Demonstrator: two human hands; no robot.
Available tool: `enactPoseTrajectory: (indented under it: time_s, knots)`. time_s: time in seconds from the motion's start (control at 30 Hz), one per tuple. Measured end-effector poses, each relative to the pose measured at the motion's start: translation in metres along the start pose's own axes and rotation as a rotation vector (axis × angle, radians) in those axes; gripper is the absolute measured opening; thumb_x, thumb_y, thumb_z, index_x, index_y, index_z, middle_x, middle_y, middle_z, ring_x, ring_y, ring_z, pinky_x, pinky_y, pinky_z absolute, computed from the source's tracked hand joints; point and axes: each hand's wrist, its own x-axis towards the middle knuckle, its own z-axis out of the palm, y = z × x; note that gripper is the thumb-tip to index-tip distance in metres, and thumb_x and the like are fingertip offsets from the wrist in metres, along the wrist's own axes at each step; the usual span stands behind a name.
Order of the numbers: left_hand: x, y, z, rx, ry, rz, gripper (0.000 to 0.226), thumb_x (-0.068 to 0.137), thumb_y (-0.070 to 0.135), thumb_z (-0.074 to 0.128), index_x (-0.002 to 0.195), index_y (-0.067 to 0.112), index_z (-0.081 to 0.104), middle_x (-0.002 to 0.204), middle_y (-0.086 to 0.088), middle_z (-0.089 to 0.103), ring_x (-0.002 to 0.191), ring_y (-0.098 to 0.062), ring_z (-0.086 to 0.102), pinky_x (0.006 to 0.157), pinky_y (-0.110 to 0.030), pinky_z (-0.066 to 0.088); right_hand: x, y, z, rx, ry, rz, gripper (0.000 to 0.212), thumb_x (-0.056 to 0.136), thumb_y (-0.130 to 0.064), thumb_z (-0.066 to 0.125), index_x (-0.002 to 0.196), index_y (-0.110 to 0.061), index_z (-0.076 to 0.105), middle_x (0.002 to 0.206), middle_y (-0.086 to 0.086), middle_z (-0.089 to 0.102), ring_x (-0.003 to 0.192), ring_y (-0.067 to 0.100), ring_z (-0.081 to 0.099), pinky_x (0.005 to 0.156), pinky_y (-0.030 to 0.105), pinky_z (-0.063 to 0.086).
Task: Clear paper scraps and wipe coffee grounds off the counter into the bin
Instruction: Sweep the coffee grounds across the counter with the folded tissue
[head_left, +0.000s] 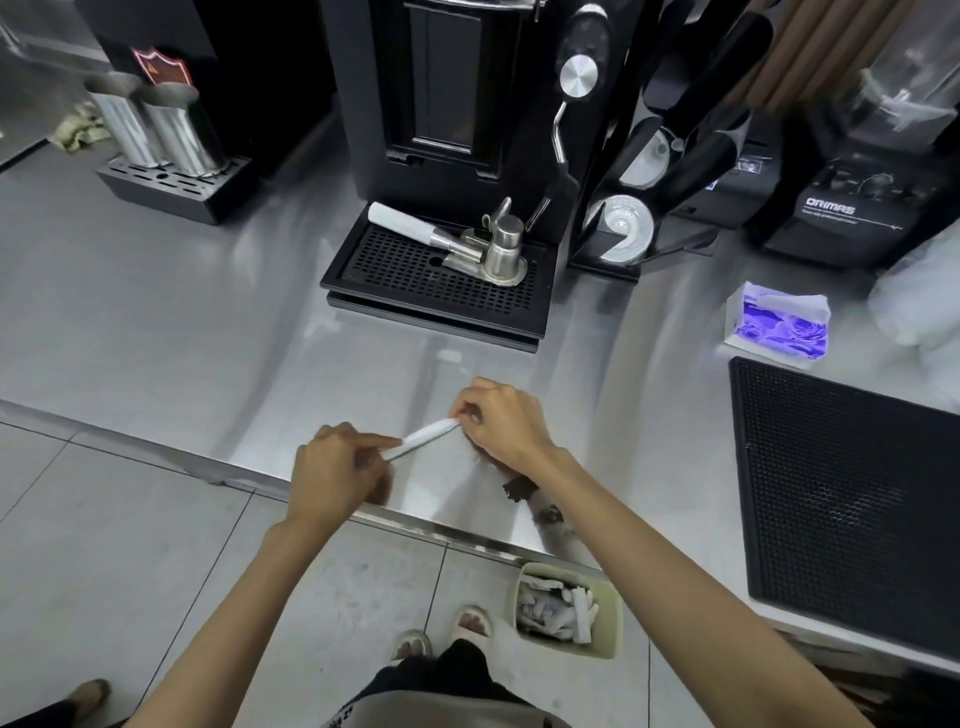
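paper roll (423, 439) pinched between left hand (332, 467) and right hand (506, 423) near counter (208, 364) edge, bin (613, 621) below.

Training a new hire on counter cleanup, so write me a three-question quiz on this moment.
1. True or false: the bin already holds white paper scraps.
2. The left hand and the right hand both pinch: A) a metal jug B) rolled white paper C) a brush.
3. Fill in: the coffee grounds lie on the counter beside the ___ forearm.
Key: 1 true; 2 B; 3 right.
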Motion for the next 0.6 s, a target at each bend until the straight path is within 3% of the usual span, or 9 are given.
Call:
enactPoseTrajectory:
  time_s: [0.13, 0.33, 0.5, 0.6]
  knots:
    - [-0.016, -0.009, 0.002, -0.089, 0.006, -0.045, 0.026, 0.078, 0.007, 0.065, 0.095, 0.022, 0.077, 0.081, -0.013, 0.065, 0.090, -0.032, 0.057, 0.079, -0.041, 0.050, 0.001, -0.014, 0.009, -0.013, -0.020, -0.026, 0.018, 0.086, -0.018, 0.053, 0.091, -0.024, 0.069, 0.096, -0.005, 0.065, 0.085, 0.020, 0.063, 0.069, 0.028, 0.045]
    - [-0.042, 0.024, 0.040, -0.109, -0.060, 0.062, 0.032, 0.083, 0.014, 0.058, 0.110, 0.026, 0.070, 0.093, -0.008, 0.066, 0.097, -0.025, 0.055, 0.087, -0.038, 0.048, -0.027, 0.020, -0.008, -0.048, -0.008, -0.005, 0.016, 0.083, -0.016, 0.057, 0.086, -0.025, 0.070, 0.091, -0.006, 0.066, 0.080, 0.018, 0.065, 0.072, 0.033, 0.053]
    - [-0.057, 0.053, 0.059, -0.109, -0.150, 0.138, 0.036, 0.088, 0.017, 0.049, 0.119, 0.030, 0.064, 0.099, -0.005, 0.063, 0.101, -0.022, 0.053, 0.089, -0.034, 0.046, -0.046, 0.039, -0.014, -0.062, 0.025, 0.059, 0.018, 0.082, -0.014, 0.058, 0.084, -0.027, 0.070, 0.090, -0.006, 0.067, 0.080, 0.020, 0.065, 0.067, 0.031, 0.052]
    - [-0.053, 0.045, 0.045, -0.137, -0.103, 0.118, 0.038, 0.087, 0.014, 0.051, 0.119, 0.029, 0.064, 0.094, -0.007, 0.064, 0.096, -0.023, 0.054, 0.087, -0.035, 0.048, -0.035, 0.028, -0.013, -0.091, 0.053, 0.033, 0.016, 0.082, -0.017, 0.058, 0.084, -0.028, 0.070, 0.091, -0.008, 0.066, 0.082, 0.018, 0.064, 0.065, 0.027, 0.046]
